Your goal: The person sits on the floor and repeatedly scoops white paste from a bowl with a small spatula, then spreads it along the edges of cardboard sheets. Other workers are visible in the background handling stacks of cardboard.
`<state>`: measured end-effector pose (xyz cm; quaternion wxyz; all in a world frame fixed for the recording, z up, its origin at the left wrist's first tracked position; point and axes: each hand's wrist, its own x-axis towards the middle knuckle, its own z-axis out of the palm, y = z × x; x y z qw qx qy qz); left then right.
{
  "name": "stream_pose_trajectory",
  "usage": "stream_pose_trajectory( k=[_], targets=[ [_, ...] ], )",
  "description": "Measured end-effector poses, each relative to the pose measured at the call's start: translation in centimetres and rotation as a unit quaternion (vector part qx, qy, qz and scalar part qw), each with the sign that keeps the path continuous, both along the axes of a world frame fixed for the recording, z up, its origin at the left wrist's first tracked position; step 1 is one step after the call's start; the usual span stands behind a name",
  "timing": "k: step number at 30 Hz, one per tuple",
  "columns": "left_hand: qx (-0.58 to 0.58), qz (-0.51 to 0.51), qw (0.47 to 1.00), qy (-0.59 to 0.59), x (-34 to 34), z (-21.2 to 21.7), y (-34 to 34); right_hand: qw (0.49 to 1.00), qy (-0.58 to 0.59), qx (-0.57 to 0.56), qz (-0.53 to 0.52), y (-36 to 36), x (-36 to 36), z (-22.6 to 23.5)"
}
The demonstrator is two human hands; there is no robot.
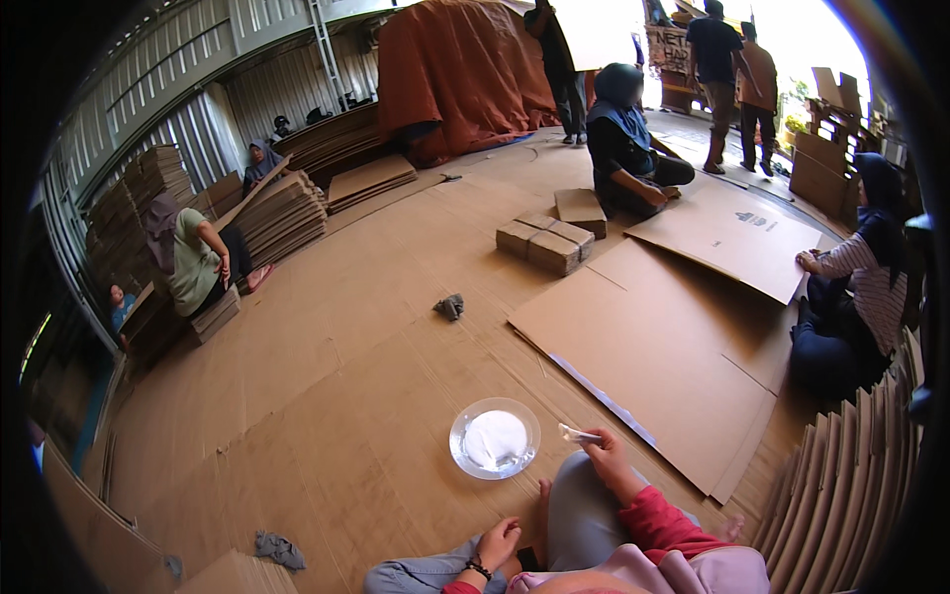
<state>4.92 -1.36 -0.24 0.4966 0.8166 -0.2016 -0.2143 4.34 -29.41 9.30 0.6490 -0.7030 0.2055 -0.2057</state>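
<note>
Sleeves: we note red ones, on both arms.
Top: ours is pale pink, bunched at the lower edge.
Trousers: we wear light grey-blue.
Left wrist: we list a dark beaded bracelet [479, 569].
Feet: ours are bare.

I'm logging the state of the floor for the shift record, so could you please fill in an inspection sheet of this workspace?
Surface: floor covered in flat brown cardboard sheets.
Job's things: round clear dish with white paste; small white applicator held over the edge of a large cardboard sheet.
Clutter: grey rag mid-floor, another rag near the lower edge; tied bundles of folded cardboard.
Grippers: right hand pinches the applicator; left hand rests on the knee, holding nothing.
Cables: nothing seen.
Surroundings: cardboard stacks along a corrugated metal wall; orange tarp over a heap; several other people seated or standing.
</note>
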Motion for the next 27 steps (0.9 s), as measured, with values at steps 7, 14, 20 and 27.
stream_pose_trajectory(
  k=[7,14,20,27],
  targets=[
    [0.118,-0.075,0.990,0.026,1.1,-1.3,-0.3,0.946,-0.061,0.108,0.300,7.3,0.3,0.2],
    [0.097,-0.007,0.988,0.116,2.5,-3.5,-0.1,0.928,0.077,0.111,0.347,6.1,1.6,-1.3],
    [0.097,-0.014,0.991,0.091,2.4,-4.0,0.1,0.918,0.080,0.113,0.371,5.7,1.8,-2.0],
    [0.099,-0.008,0.991,0.091,2.4,-3.6,0.0,0.918,0.080,0.101,0.375,5.8,1.9,-2.3]
  ],
)
